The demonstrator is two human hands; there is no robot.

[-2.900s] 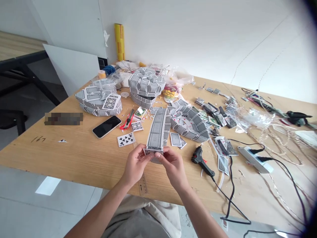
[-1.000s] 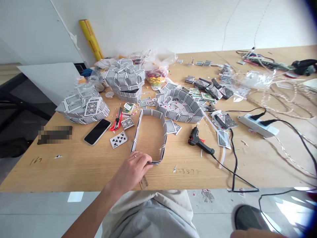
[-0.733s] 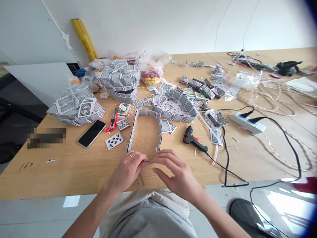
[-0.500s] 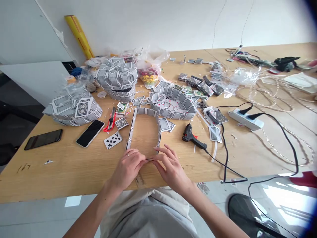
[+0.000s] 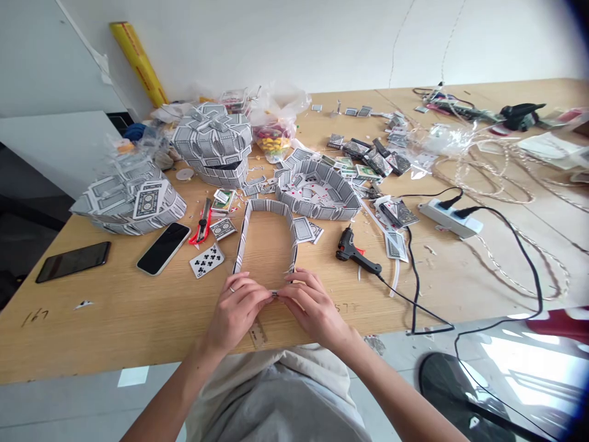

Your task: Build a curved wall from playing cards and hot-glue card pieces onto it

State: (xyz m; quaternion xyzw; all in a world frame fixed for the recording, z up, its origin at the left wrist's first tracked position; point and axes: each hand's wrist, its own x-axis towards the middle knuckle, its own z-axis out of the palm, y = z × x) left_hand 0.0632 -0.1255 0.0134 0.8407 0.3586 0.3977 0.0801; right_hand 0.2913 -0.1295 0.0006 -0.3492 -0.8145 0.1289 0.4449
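Observation:
A long strip of joined playing cards (image 5: 267,205) stands on edge on the wooden table, bent into a loop. At its near side, my left hand (image 5: 237,310) pinches the strip from the left, a ring on one finger. My right hand (image 5: 315,307) pinches it from the right, fingertips close to those of my left hand. The fingers cover much of the near part. Beyond the loop sits a card-walled tray (image 5: 322,205) with loose cards inside. A black glue gun (image 5: 356,253) lies to the right.
Two phones (image 5: 73,262), a red cutter (image 5: 203,222) and an eight of clubs (image 5: 207,261) lie to the left. Card-built boxes (image 5: 214,138) stand at the back left. A white power strip (image 5: 451,218) with black cables is on the right, near card packs (image 5: 356,148).
The view has shifted slightly, so most things appear a little further left. Both hands remain at the near side of the strip, with fingertips slightly moved.

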